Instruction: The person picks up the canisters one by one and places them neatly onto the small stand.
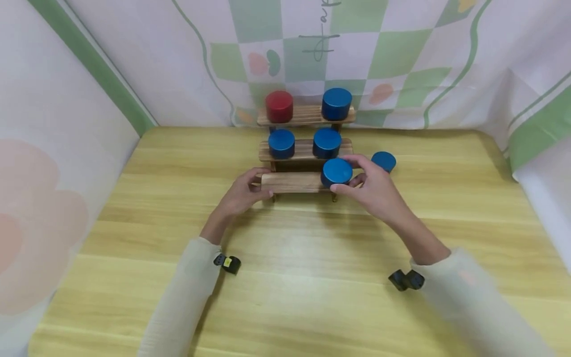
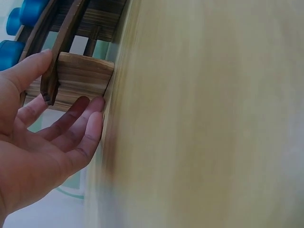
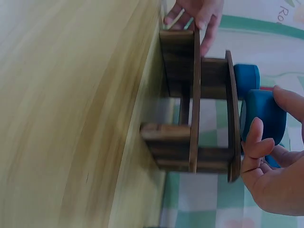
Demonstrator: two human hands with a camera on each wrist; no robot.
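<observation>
My right hand (image 1: pixel 376 191) holds a short blue cylinder (image 1: pixel 336 172), tin-like with a shiny flat top, between thumb and fingers. It overlaps the right end of the lowest tier in the head view; from the right wrist, the cylinder (image 3: pixel 266 116) shows raised above that tier's plank. With thumb in front and fingers behind, my left hand (image 1: pixel 241 193) grips the left end of the lowest tier of a three-tier wooden stand (image 1: pixel 292 182). Two blue cylinders (image 1: pixel 281 144) stand on the middle tier. A red cylinder (image 1: pixel 279 106) and a blue one (image 1: pixel 336 104) occupy the top tier.
Another blue cylinder (image 1: pixel 383 161) is on the wooden table (image 1: pixel 285 287), just right of the stand and partly behind my right hand. A checked green and white curtain (image 1: pixel 357 54) hangs behind the stand. More printed cloth (image 1: pixel 44 148) borders the table's left side.
</observation>
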